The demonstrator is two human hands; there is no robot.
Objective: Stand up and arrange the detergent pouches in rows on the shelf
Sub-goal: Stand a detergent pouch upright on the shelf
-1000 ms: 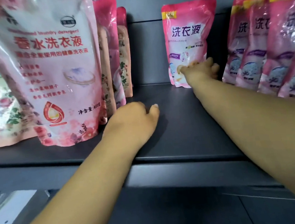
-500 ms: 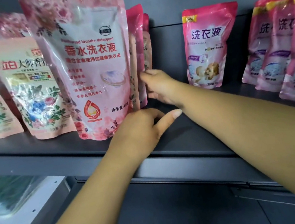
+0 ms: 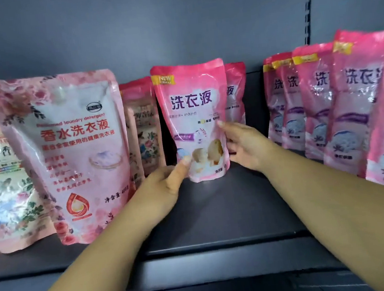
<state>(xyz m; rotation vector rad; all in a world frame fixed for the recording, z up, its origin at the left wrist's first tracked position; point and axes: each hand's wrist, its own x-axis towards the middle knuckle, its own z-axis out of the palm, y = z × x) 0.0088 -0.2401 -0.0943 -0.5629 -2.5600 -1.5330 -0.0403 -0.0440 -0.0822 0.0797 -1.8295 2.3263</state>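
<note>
A bright pink pouch (image 3: 193,121) stands upright mid-shelf, gripped from both sides: the left hand (image 3: 164,186) pinches its lower left corner, the right hand (image 3: 243,144) clasps its right edge. Another pink pouch (image 3: 235,92) stands right behind it (mostly hidden). A large pale pink pouch (image 3: 67,154) stands to the left, a row of pink pouches (image 3: 339,104) to the right, on the dark shelf (image 3: 218,214). The held pouch's base seems to touch the shelf, though blur makes it uncertain.

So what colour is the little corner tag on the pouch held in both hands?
Yellow, on the bright pink pouch; the head view shows it.
</note>
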